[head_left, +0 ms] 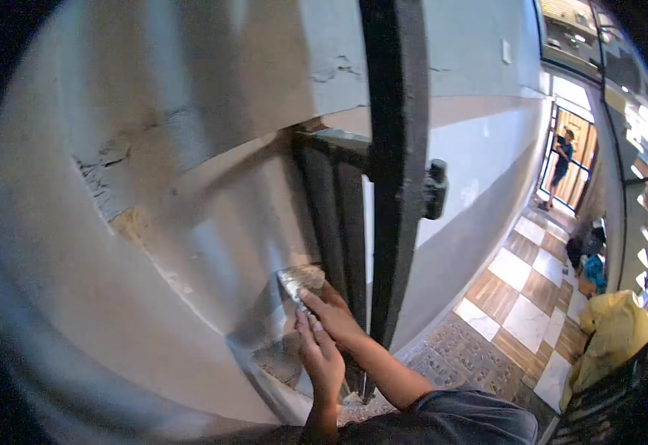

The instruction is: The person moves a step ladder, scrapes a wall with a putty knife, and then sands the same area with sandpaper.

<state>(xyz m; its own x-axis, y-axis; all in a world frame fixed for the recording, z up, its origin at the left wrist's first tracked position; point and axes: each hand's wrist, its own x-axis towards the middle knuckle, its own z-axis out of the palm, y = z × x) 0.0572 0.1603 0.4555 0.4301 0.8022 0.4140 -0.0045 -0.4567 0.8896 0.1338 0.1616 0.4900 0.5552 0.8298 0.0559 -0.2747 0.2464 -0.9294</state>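
Note:
My right hand [333, 317] is closed around a scraper [291, 285], whose pale, shiny blade rests at the wall. Just below it, my left hand [318, 360] also grips the tool, its fingers wrapped near the handle end. Most of the handle is hidden by my fingers. A rough, light patch [308, 277] of bare wall shows beside the blade. The painted wall [212, 259] around it has cracked, peeling spots higher up.
A dark metal gate post [396, 148] with a latch [435, 189] stands close to my right arm. Checkered tiles [517, 297] run toward a person [561, 159] at a far doorway. A yellow sack [617, 326] lies at right.

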